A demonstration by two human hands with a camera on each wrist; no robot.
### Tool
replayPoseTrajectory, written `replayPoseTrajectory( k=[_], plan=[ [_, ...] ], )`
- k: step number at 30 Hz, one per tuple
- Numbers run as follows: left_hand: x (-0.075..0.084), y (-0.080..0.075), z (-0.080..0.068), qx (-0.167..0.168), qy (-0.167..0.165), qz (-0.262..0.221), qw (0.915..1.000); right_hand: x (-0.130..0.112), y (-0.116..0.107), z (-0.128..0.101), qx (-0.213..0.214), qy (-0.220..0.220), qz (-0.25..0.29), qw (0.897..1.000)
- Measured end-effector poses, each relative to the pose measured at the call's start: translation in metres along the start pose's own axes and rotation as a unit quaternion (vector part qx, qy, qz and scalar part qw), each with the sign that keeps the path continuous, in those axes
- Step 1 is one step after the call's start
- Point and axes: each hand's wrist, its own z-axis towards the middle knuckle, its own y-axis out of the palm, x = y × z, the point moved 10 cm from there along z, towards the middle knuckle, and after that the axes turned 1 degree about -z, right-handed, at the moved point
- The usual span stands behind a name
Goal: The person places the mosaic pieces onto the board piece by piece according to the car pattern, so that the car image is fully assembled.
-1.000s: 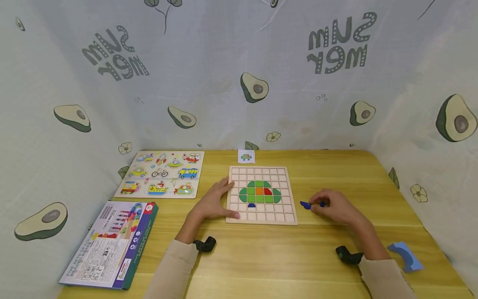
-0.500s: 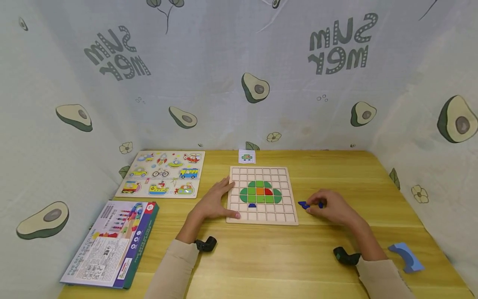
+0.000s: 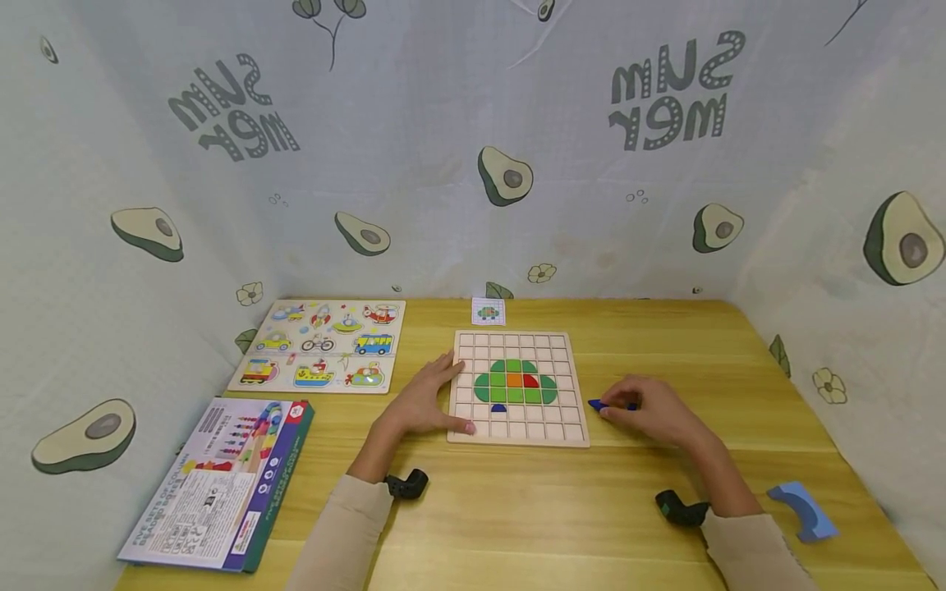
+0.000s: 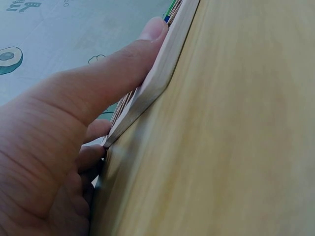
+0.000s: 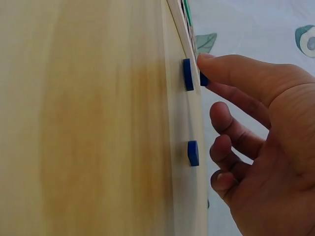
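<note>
A square wooden grid board [image 3: 521, 431] lies mid-table, bearing green, orange and red tiles [image 3: 515, 379] in a rounded turtle-like shape. One blue half-circle [image 3: 498, 408] sits below them. My left hand [image 3: 423, 398] rests at the board's left side, thumb [image 4: 153, 30] on its near corner and fingers spread along the edge. Just right of the board, my right hand [image 3: 654, 408] pinches a small blue piece [image 5: 203, 79] between thumb and index finger. Below that hand, two more blue pieces lie on the table, one close to the fingertips [image 5: 188, 74] and another blue piece [image 5: 193, 153] under the curled fingers.
A small pattern card [image 3: 489, 311] lies behind the board. To the left are a vehicle puzzle board [image 3: 318, 345] and a boxed toy [image 3: 214, 484]. A light-blue arch block [image 3: 804, 510] lies near my right forearm. Patterned cloth [image 3: 443, 164] stands around the table.
My right hand has shifted slightly left over the blue pieces, and its fingertips now cover more of them. My left hand and the board have stayed in place.
</note>
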Motion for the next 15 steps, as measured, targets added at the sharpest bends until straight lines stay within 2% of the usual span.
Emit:
replayPoseTrajectory(
  k=[7, 15],
  plan=[
    [0.002, 0.000, -0.001, -0.003, 0.003, 0.006, 1.0000, -0.013, -0.001, 0.008, 0.016, -0.002, 0.004, 1.000],
    [0.000, 0.001, 0.000, -0.006, 0.002, 0.010, 0.9999, -0.030, 0.009, 0.019, 0.033, -0.015, 0.004, 0.999]
  ],
)
